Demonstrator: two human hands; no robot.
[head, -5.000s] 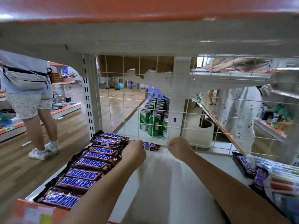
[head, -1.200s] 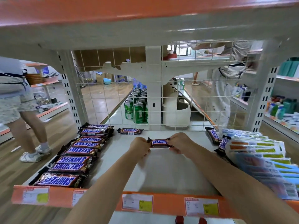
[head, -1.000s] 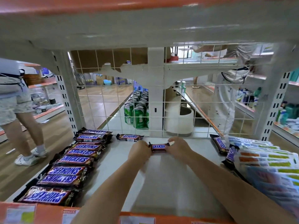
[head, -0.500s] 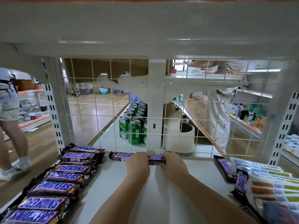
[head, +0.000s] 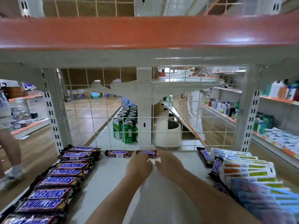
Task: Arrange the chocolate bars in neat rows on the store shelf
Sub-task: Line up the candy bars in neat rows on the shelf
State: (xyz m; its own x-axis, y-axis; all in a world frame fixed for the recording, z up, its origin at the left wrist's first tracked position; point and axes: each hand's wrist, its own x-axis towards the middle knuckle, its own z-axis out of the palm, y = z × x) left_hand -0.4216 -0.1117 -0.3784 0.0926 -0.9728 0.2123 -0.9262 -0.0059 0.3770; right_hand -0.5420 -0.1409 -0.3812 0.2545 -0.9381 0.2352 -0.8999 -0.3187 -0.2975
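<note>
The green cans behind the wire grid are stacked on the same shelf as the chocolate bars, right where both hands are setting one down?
Not quite. In the head view the green cans stand beyond the wire grid, on a separate surface behind it, not on the shelf where the left hand and right hand set a chocolate bar.

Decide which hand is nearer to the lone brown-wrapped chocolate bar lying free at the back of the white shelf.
Left. The left hand is just right of the lone brown-wrapped chocolate bar; the right hand is farther right.
</note>
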